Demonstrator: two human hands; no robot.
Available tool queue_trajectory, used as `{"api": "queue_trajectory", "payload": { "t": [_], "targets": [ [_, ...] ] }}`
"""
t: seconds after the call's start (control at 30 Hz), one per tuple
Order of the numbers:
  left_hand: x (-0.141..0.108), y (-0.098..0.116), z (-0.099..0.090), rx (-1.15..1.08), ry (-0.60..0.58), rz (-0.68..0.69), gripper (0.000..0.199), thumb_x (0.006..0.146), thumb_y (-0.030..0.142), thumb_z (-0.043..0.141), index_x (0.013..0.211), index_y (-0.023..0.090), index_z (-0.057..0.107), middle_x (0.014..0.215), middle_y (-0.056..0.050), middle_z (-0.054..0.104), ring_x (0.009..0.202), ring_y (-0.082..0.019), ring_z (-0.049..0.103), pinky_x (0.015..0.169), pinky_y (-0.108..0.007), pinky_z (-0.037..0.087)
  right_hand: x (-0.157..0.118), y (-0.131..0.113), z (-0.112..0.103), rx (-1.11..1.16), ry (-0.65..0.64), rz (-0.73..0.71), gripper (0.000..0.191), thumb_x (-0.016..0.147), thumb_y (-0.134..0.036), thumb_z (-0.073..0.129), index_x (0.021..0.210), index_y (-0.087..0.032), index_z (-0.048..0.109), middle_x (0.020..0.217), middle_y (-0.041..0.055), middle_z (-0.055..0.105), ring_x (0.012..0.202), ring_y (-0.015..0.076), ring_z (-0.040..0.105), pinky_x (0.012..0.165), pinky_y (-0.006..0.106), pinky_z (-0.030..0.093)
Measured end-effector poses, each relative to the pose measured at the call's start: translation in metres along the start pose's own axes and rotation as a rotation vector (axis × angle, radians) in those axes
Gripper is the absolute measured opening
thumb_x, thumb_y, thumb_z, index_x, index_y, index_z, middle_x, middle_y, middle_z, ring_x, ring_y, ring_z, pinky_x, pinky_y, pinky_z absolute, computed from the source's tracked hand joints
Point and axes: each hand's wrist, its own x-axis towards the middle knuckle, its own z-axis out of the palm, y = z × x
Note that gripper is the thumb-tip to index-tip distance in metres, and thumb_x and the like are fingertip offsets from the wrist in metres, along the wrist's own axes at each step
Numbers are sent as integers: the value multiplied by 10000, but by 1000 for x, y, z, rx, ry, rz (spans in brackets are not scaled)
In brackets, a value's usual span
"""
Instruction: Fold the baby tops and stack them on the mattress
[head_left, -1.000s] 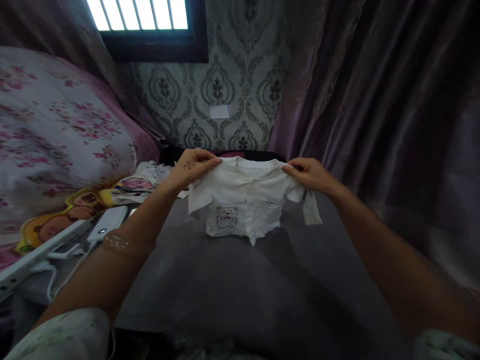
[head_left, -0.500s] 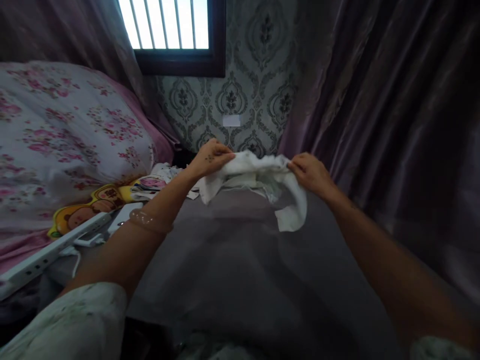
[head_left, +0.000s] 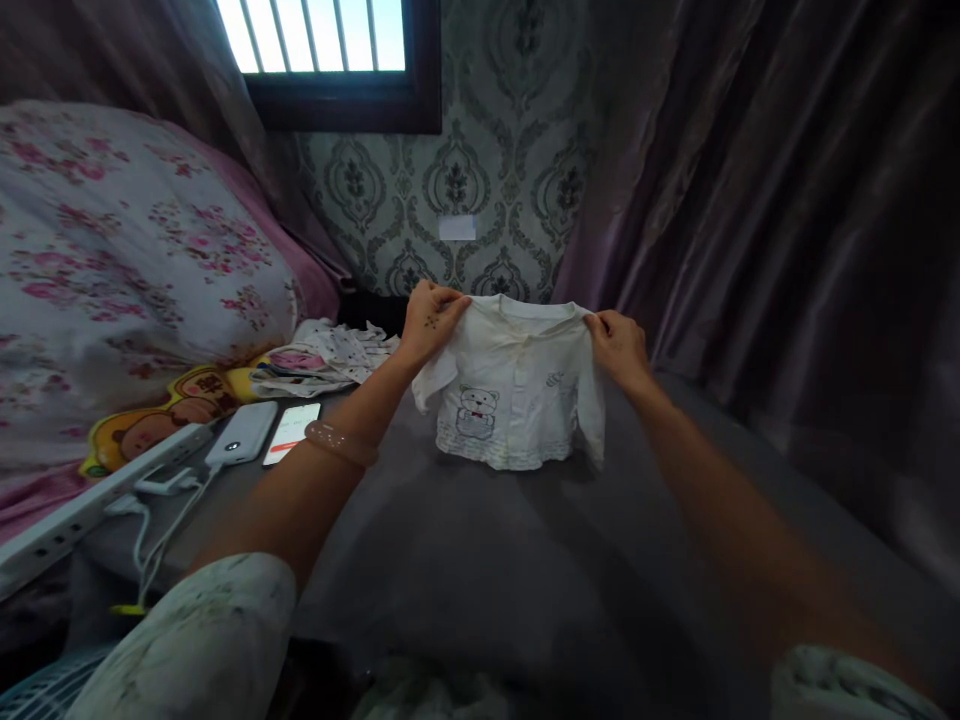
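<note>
A small white baby shirt (head_left: 517, 390) hangs spread out between my two hands, its front facing me. It has long sleeves, a bear print at the lower left and a row of closures down the middle. My left hand (head_left: 433, 322) pinches the shoulder on the left. The other shoulder is pinched by my right hand (head_left: 619, 348). The shirt's hem is at or just above the grey bed surface (head_left: 465, 560); I cannot tell whether it touches.
Folded clothes (head_left: 322, 355) lie at the back left. Nearer are a phone (head_left: 289, 432), a white power bank (head_left: 244, 432) and a power strip (head_left: 97, 500) with cables. A yellow cartoon cushion (head_left: 150, 425) rests against floral bedding (head_left: 135, 250). Curtains (head_left: 750, 200) hang at right.
The shirt was bunched and curled up between my hands; now it hangs open with its printed front showing. My left forearm has shifted right, uncovering the phone.
</note>
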Motion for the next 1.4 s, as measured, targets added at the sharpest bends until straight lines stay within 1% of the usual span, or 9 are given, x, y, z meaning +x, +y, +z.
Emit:
{"api": "queue_trajectory", "payload": {
  "t": [0.17, 0.37, 0.47, 0.57, 0.67, 0.8, 1.0, 1.17, 1.4],
  "targets": [
    [-20, 7, -8, 77, 125, 153, 219, 901, 382, 590, 887, 191, 696, 898, -32, 563, 918, -184, 526, 885, -356, 449, -24, -7, -6, 1, 143, -137, 450, 1016, -486, 293, 857, -211, 611, 851, 75, 653, 820, 207, 602, 746, 333, 443],
    [-49, 43, -54, 186, 264, 301, 249, 939, 413, 555, 898, 203, 683, 919, -37, 541, 949, -185, 513, 903, -362, 430, -47, -31, -60, -44, 168, -362, 359, 1008, -432, 394, 894, -206, 649, 808, 56, 652, 773, 192, 612, 724, 328, 458],
    [-45, 58, -74, 226, 248, 338, 259, 931, 413, 571, 883, 194, 701, 901, -40, 542, 937, -186, 524, 893, -366, 434, -42, -41, -89, -50, 136, -443, 288, 976, -400, 478, 896, -211, 679, 800, 50, 681, 744, 184, 620, 684, 313, 454],
    [-32, 52, -74, 232, 131, 252, 252, 910, 406, 587, 863, 195, 715, 862, -35, 558, 912, -187, 541, 873, -354, 444, -27, -39, -93, 0, -24, -315, 263, 938, -417, 536, 901, -226, 714, 801, 34, 703, 703, 172, 622, 623, 286, 433],
    [-24, 19, -45, 210, -240, 56, 251, 879, 356, 567, 842, 168, 730, 762, -21, 574, 786, -167, 550, 750, -301, 455, -14, -16, -63, 59, -367, -154, 347, 915, -470, 530, 863, -193, 733, 752, 22, 696, 657, 160, 598, 566, 260, 398],
    [-44, -47, 29, 144, -763, -173, 270, 858, 318, 513, 746, 154, 697, 630, 1, 581, 669, -145, 542, 600, -240, 389, -23, 33, 15, 1, -766, -40, 427, 908, -493, 507, 823, -135, 724, 769, 35, 701, 660, 156, 575, 556, 236, 376],
    [-100, -108, 112, 317, -724, -213, 268, 944, 294, 438, 929, 182, 681, 922, -64, 705, 877, -188, 626, 765, -285, 416, -76, 84, 102, -310, -823, 23, 386, 1018, -356, 364, 964, -160, 692, 994, 111, 724, 929, 198, 645, 760, 253, 413],
    [-113, -134, 135, 448, -681, -34, 314, 983, 343, 398, 1008, 160, 652, 1045, -124, 669, 1041, -249, 591, 895, -361, 391, -87, 93, 121, -450, -889, -41, 458, 1051, -391, 214, 1167, -185, 607, 1196, 128, 661, 1073, 227, 627, 878, 313, 423],
    [-93, -158, 153, 500, -718, -15, 359, 983, 334, 347, 1023, 140, 647, 1052, -168, 654, 1040, -293, 582, 882, -406, 385, -60, 103, 156, -461, -884, -86, 433, 1047, -369, 230, 1178, -161, 586, 1180, 158, 664, 1034, 266, 657, 852, 351, 454]
  ]
}}
